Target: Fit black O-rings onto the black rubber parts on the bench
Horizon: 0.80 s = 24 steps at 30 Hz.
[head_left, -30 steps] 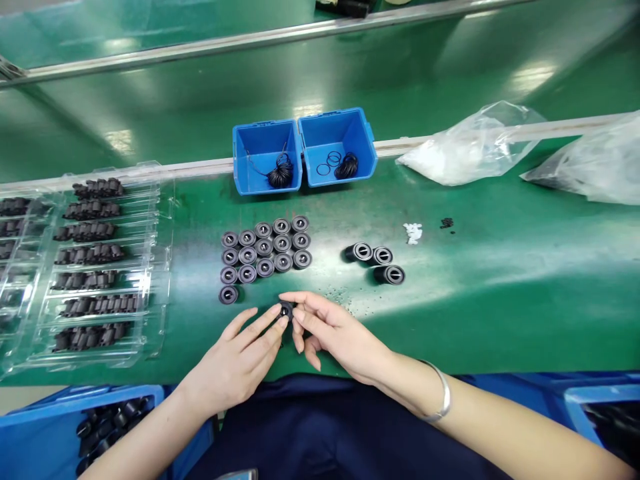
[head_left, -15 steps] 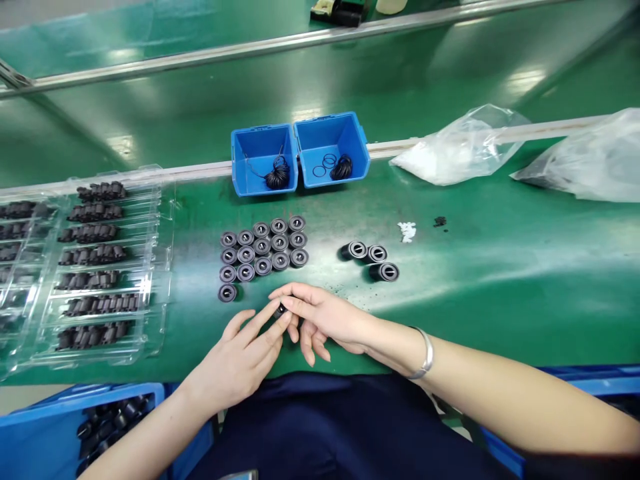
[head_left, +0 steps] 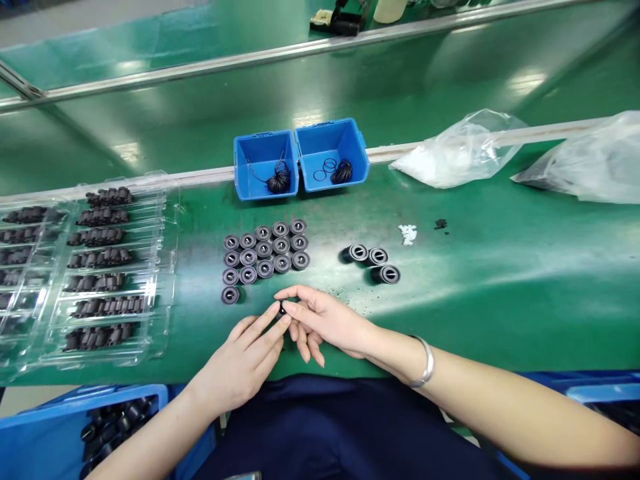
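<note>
Between my two hands is a small black cylindrical part [head_left: 281, 309], mostly covered by fingers. My left hand [head_left: 245, 357] grips it from the left, while my right hand [head_left: 325, 323] pinches it from the other side with thumb and index finger. Just beyond, black cylindrical parts [head_left: 264, 249] with slotted tops stand upright in close rows. To the right of these, three more black cylinders [head_left: 385, 274] lie tilted or on their sides. Tiny dark specks [head_left: 350, 301] are scattered on the green table beside my right hand.
Two blue bins [head_left: 265, 164] with black rings [head_left: 342, 172] stand at the back. Clear trays [head_left: 163, 280] of black parts [head_left: 103, 259] lie left. Small white pieces [head_left: 408, 233], tiny black pieces [head_left: 441, 225] and plastic bags [head_left: 450, 160] are right. A blue crate [head_left: 163, 400] sits below the edge.
My right thumb and fingers have closed further over the black part, covering more of it. The view has shifted slightly; the rows and loose cylinders keep their arrangement.
</note>
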Each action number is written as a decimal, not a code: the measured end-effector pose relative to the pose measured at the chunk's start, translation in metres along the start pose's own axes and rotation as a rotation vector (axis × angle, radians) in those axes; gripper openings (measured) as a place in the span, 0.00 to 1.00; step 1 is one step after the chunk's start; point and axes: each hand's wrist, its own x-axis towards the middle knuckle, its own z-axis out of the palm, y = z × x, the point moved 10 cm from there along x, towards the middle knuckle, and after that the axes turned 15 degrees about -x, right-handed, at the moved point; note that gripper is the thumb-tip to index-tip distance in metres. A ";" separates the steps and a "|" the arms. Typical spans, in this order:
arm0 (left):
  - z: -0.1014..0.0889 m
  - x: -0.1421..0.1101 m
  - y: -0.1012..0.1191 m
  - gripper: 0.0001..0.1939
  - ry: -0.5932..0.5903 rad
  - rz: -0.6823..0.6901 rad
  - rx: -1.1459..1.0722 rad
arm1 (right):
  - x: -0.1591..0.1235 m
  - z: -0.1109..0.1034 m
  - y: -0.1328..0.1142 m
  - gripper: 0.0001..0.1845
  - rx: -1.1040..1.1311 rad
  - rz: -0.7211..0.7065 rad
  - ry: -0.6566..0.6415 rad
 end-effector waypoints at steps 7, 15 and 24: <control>0.008 -0.003 0.000 0.19 0.017 -0.052 0.012 | -0.001 0.000 0.002 0.15 -0.007 0.051 -0.002; 0.010 -0.003 -0.003 0.21 0.053 -0.062 0.051 | -0.001 0.000 -0.001 0.19 0.117 0.088 -0.086; 0.014 0.002 0.000 0.20 0.015 -0.074 0.076 | 0.003 -0.007 -0.001 0.09 -0.018 -0.010 0.135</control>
